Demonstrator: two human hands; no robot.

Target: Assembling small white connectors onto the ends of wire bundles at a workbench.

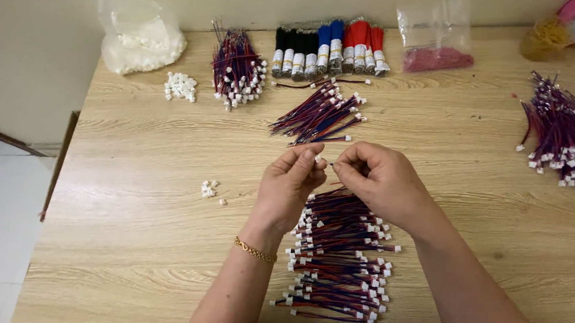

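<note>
Left hand: I am curling my left hand (294,182) over the table, thumb and forefinger pressed together, pinching a tiny white plastic connector (318,158).
Right hand: I am closing my right hand (374,177) into a loose fist, fingertips pinched on something thin beside the connector; what it is, I cannot tell.
Position: both hands are hovering nearly touching, above the table's middle.
Pile beneath: a heap of short red-and-blue wires (339,257), each tipped with a small white housing, is lying directly under my wrists at the near edge.
Loose wires: a thinner fan of the same wires (318,115) is lying just beyond my hands.
Small parts: a few white housings (209,188) are sitting scattered to the left.
Right side: another bundle of tipped wires (568,137) is lying well apart.
Far edge: taped wire rolls (328,48) in black, blue and red are lying in a row.
Surface: the wooden table (133,216) is showing pale, wavy grain.
Wrist: a thin gold bracelet (254,251) is circling my left wrist.
</note>
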